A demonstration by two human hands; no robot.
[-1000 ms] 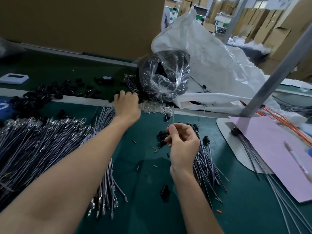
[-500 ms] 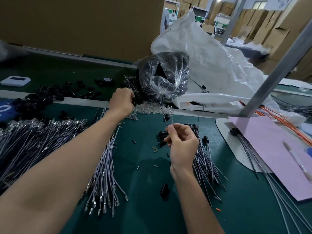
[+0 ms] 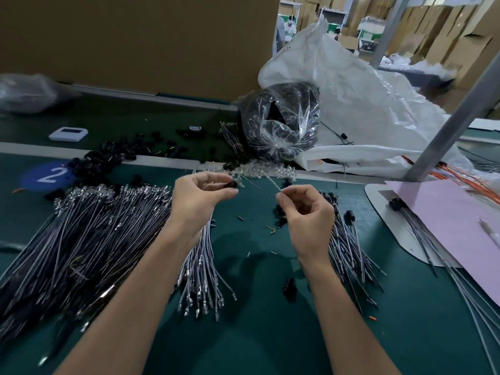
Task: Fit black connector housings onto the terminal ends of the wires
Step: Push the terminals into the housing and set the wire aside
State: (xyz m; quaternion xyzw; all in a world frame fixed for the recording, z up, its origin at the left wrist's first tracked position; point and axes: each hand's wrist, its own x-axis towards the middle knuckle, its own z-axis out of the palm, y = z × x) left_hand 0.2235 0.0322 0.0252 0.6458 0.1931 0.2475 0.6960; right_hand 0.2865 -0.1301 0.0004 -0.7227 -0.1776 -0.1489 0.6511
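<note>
My left hand (image 3: 201, 197) pinches a small black connector housing (image 3: 232, 184) between thumb and fingertips, above the green table. My right hand (image 3: 305, 212) pinches two thin wires (image 3: 261, 185), one white and one dark, whose free ends point up-left toward the housing. A short gap separates wire tips and housing. A big heap of grey wires with metal terminals (image 3: 89, 228) lies to the left. A smaller bunch (image 3: 201, 277) lies under my left wrist. Wires fitted with housings (image 3: 349, 244) lie to the right of my right hand.
Loose black housings (image 3: 108, 158) lie along the white strip at the back left. A clear bag of black parts (image 3: 281, 123) and a white sack (image 3: 359, 104) stand behind. A pink sheet (image 3: 449, 223), a grey post (image 3: 443, 131) and orange wires (image 3: 476, 185) are at the right. One housing (image 3: 289, 285) lies near my right forearm.
My left hand has drawn back from the far pile of housings toward my right hand, now holding one. My right hand has tilted its wires toward the left.
</note>
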